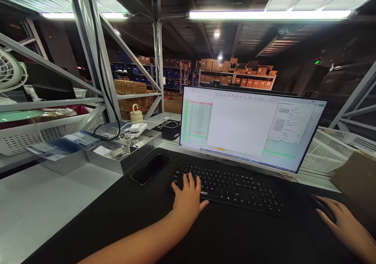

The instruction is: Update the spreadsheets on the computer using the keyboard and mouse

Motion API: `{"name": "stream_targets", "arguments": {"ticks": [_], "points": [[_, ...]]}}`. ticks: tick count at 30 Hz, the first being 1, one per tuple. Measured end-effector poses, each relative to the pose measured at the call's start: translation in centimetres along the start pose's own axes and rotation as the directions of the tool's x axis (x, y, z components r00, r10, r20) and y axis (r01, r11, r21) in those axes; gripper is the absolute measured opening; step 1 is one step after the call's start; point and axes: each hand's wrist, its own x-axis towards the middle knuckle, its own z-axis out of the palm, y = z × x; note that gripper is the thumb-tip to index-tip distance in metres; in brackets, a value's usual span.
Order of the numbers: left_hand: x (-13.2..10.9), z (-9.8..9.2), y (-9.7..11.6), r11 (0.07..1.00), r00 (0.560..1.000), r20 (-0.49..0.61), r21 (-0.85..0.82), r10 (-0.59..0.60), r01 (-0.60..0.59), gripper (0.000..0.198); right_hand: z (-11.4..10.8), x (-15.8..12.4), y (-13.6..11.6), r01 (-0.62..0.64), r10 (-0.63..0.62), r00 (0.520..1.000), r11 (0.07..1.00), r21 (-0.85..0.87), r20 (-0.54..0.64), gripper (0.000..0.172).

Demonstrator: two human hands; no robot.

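Observation:
My left hand [188, 198] rests over the left end of a black keyboard [235, 186], its fingers spread on the keys and the thumb at the front edge. At the far right my right hand [345, 221] lies around a dark computer mouse [326, 209], partly covering it. Behind the keyboard stands a wide monitor [241, 127], lit, with a coloured table on the left, a large blank white window in the middle and text panels on the right. A black smartphone [150, 169] lies left of the keyboard on the black desk mat [229, 236].
Grey trays [117, 160] with cables and small items sit on the left, by a white perforated basket [58, 134]. A fan [10, 70] stands at the far left. More white baskets [323, 154] and a cardboard box [357, 176] are at the right, metal shelving with cartons [219, 65] behind.

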Motion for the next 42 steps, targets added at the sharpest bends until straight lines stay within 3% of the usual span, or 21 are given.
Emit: {"name": "stream_targets", "arguments": {"ticks": [5,17,22,35,42], "points": [[-0.1,-0.1,-0.1,1.0,1.0,0.002,0.005,0.006,-0.006,0.079,-0.5,-0.1,-0.4,-0.035,0.029,0.998,0.995,0.089,0.062,0.056],[0.0,-0.2,0.1,1.0,1.0,0.001,-0.01,0.0,0.0,0.081,0.0,-0.1,0.5,-0.012,0.01,0.999,0.999,0.045,0.05,0.066],[0.1,0.1,0.1,1.0,1.0,0.005,-0.018,-0.006,0.006,0.083,0.3,0.0,0.8,-0.029,0.027,0.999,0.998,0.062,0.039,0.06],[0.2,0.3,0.1,1.0,0.999,-0.037,-0.005,0.0,0.0,0.076,-2.3,-0.5,-2.9,0.006,-0.006,1.0,1.0,0.007,0.021,0.057],[0.1,-0.1,0.2,1.0,1.0,-0.025,-0.001,-0.005,0.005,0.076,-1.4,-0.4,-1.7,0.027,-0.027,1.0,1.0,0.011,-0.01,0.058]]}}
